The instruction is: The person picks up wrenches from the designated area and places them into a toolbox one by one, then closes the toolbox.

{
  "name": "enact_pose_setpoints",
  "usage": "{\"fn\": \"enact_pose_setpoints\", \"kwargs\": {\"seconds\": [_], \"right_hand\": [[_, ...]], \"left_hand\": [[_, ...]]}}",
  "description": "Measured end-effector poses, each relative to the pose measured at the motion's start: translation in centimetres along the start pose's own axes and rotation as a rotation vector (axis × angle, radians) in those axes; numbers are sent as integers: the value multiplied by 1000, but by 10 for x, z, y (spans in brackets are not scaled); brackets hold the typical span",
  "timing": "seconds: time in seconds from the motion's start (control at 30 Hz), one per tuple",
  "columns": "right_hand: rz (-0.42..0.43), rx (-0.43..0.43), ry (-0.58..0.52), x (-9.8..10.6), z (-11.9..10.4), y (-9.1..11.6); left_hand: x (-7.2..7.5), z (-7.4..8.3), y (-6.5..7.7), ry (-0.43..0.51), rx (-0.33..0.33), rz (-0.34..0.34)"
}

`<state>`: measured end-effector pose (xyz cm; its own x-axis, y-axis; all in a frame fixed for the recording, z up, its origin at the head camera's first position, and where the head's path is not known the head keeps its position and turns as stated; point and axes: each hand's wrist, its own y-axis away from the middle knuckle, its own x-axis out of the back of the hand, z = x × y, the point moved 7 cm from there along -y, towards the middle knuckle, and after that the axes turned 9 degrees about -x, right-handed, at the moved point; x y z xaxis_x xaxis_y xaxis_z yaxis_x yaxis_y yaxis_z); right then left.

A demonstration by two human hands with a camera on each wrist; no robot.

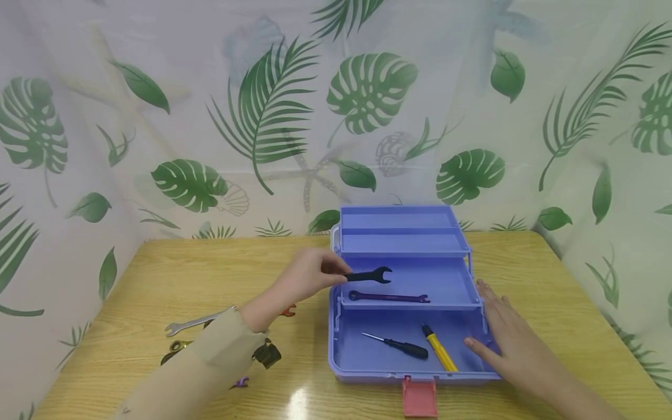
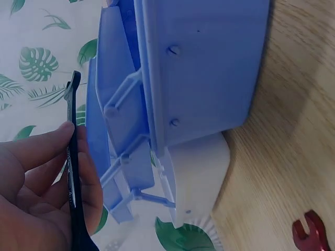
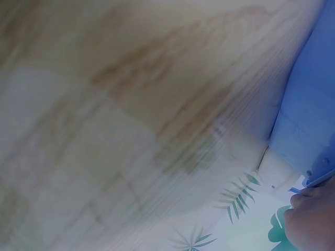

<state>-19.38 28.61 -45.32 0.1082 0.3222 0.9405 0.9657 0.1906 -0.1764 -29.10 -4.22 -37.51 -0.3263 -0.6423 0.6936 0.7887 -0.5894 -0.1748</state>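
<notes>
My left hand [image 1: 315, 271] pinches a black open-end wrench [image 1: 374, 275] between thumb and fingers, its jaw pointing right over the lower tray [image 1: 451, 283] of a blue toolbox [image 1: 336, 350]. In the left wrist view the wrench [image 2: 75, 172] crosses the palm side of the fingers. Below it a dark purple wrench [image 1: 388, 297] lies along that tray's front edge. A black-handled screwdriver [image 1: 404, 347] and a yellow tool with a black end [image 1: 440, 348] lie in the bottom compartment. My right hand [image 1: 506, 332] rests against the toolbox's right side, fingers extended and thumb over the wall.
Left of the box, partly hidden by my left forearm, several wrenches lie on the wooden table [image 1: 131, 303], among them a silver one [image 1: 184, 326] and a red one [image 1: 289, 311]. The upper tray [image 1: 401, 240] is raised behind. A pink latch [image 1: 420, 398] hangs in front.
</notes>
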Motion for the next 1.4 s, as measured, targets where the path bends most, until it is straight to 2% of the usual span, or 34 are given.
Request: {"fn": "enact_pose_setpoints", "kwargs": {"seconds": [0.4,0.77,1.03,1.23,1.4], "right_hand": [[-27,-22,-3,-1,0,0],[-24,-19,-1,-2,0,-1],[-25,-18,-9,-2,0,-1],[4,8,-12,-1,0,0],[-20,-13,-2,-3,1,0]], "left_hand": [[-19,17,-32,-3,-43,-58],[-41,34,-54,48,-15,-117],[-56,43,-64,61,-26,-114],[-65,45,-67,90,-32,-116],[-71,44,-70,86,-40,-123]]}}
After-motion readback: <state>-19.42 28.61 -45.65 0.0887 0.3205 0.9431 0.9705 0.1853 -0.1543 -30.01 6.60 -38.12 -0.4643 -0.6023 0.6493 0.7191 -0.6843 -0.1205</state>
